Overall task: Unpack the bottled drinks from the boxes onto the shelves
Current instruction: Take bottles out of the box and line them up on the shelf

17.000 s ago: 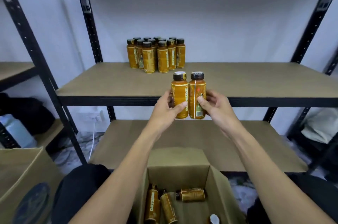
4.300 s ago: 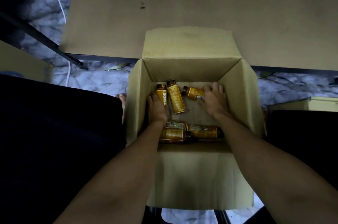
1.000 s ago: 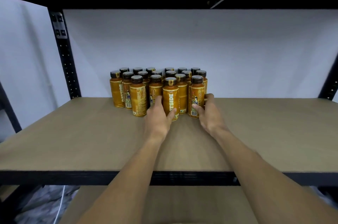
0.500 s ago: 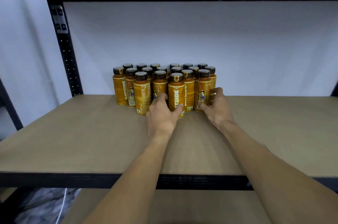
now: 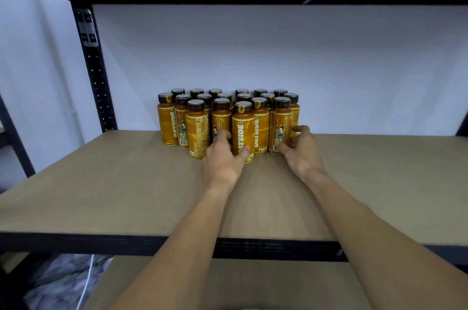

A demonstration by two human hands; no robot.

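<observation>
Has lifted two more drinks out of the cardboard box since the earlier look into it, and now sets them down right of the black perforated steel upright (image 5: 97, 86), on the tan board shelf (image 5: 114, 195), at the front of the cluster of dark-capped amber plastic bottles (image 5: 182, 122). Grips the OATSIDE-lettered front bottle (image 5: 243, 127) with left hand (image 5: 222, 162), fingers wrapped round it. Holds the rightmost front bottle (image 5: 279, 122) with right hand (image 5: 302, 152), fingers curled, thumb at its base. About twenty shelved; probably a few left in the box, out of view.
</observation>
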